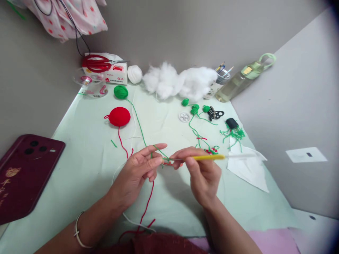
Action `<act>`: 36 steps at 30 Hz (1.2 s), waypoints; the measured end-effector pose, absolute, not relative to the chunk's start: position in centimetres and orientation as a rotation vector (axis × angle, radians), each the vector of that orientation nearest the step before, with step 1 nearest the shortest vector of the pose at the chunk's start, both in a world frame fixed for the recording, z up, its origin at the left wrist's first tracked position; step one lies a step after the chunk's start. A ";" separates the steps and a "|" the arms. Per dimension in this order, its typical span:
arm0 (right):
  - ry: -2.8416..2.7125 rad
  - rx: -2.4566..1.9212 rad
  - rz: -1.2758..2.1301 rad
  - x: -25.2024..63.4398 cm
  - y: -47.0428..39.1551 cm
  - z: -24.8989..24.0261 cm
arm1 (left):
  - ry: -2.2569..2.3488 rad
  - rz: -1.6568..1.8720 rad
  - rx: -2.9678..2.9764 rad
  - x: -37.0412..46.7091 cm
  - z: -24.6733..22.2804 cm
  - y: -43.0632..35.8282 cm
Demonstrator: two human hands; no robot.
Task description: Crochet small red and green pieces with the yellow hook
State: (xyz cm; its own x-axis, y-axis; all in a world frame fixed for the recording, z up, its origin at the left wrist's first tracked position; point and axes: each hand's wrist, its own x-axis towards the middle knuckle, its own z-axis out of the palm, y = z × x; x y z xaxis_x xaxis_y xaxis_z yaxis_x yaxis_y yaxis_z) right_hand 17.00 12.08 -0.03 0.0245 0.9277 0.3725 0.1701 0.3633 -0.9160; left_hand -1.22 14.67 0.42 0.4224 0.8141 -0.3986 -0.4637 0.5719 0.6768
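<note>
My right hand (202, 173) grips a crochet hook (208, 157) by its yellow handle, with the metal shaft pointing left. Close in front of it, my left hand (143, 164) pinches a small crocheted piece, mostly hidden by the fingers; a bit of red and green shows between the hands. Green yarn (139, 123) runs over the raised left index finger from a green ball (120, 92) at the back. Red yarn (149, 197) hangs below the left hand. A red ball of yarn (119, 116) lies beyond that hand.
White stuffing (164, 81) lies along the back wall beside a white yarn ball (135, 74). Red scissors (97, 63) rest on a box. Small green crocheted pieces (194, 109), a black claw clip (215, 113) and a tissue (245, 167) lie right. A bottle (238, 81) leans there.
</note>
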 end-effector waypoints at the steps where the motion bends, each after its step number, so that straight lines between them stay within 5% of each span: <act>1: -1.586 -1.074 0.655 17.0 11.9 -0.1 | 0.779 0.857 0.511 -1.2 0.4 14.6; 7: -1.919 -1.058 0.267 16.7 11.7 -0.5 | 0.698 0.771 0.405 -1.3 -0.4 14.7; 13: -1.371 -1.027 0.859 16.8 12.7 0.0 | 0.752 0.842 0.461 -1.2 0.1 14.7; 21: -1.805 -1.115 0.366 16.2 11.7 -1.0 | 0.737 0.791 0.456 -0.8 -0.2 14.1; 30: -1.035 -0.997 1.026 17.5 13.5 0.0 | 0.662 0.803 0.381 -1.7 -0.5 15.1; 36: -1.294 -0.994 1.039 16.6 13.0 0.0 | 0.755 0.833 0.531 -1.1 -0.2 14.6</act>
State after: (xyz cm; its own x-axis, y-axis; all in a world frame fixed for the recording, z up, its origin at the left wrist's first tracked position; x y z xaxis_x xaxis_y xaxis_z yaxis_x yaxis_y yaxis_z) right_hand 16.55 13.00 -0.04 0.0023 0.9680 0.2508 -0.0360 0.2507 -0.9674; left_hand -1.13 14.57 -0.19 0.4457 0.8103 -0.3805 -0.4584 0.5717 0.6805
